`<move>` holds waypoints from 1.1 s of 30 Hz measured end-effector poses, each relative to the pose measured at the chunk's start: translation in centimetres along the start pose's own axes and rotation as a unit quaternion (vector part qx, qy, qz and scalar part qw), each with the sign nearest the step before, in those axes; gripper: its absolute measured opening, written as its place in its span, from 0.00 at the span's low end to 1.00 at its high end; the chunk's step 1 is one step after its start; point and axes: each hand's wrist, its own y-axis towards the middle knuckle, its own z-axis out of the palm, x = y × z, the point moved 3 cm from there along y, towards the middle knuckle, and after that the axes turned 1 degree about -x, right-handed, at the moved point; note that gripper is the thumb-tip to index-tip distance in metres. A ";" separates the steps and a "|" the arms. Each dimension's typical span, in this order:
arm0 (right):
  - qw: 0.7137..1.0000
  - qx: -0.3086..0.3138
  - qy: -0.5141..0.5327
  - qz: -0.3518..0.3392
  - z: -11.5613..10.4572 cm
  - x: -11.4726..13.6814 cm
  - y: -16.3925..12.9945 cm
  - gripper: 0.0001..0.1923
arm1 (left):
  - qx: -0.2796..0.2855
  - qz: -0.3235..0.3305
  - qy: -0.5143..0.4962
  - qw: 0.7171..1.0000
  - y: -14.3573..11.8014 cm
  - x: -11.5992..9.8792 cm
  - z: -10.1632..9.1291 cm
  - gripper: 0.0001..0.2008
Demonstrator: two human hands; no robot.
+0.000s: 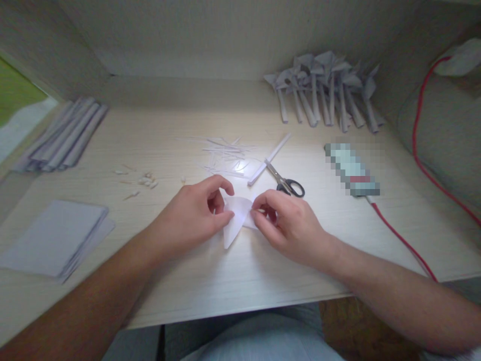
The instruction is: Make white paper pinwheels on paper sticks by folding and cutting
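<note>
A small folded piece of white paper [236, 216] lies just above the desk [240, 281] at its middle, pointed end toward me. My left hand [195, 215] pinches its left edge between thumb and fingers. My right hand [287, 220] pinches the right edge with thumb and forefinger. Both hands meet over the paper, and part of it is hidden under the fingers.
Scissors with black handles [285, 181] and a rolled paper stick [268, 159] lie just beyond the hands among thin paper strips [225, 153]. Finished paper flowers [326, 87] pile at the back right, rolled sticks [63, 138] at left, paper sheets [56, 238] near left. A red cable [402, 240] runs at right.
</note>
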 end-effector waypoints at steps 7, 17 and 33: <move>1.000 -0.008 -0.004 0.021 -0.2 0.0 0.0 0.02 | -0.109 0.112 0.086 0.984 -1.0 -1.6 -0.1 0.05; 0.999 -0.015 0.001 0.041 0.0 -0.1 0.1 0.03 | -0.060 0.047 0.215 0.974 -1.6 -1.8 0.4 0.05; 0.995 -0.001 0.067 -0.072 0.0 -0.1 0.2 0.02 | -0.125 0.294 0.185 0.929 -0.7 -0.8 0.7 0.10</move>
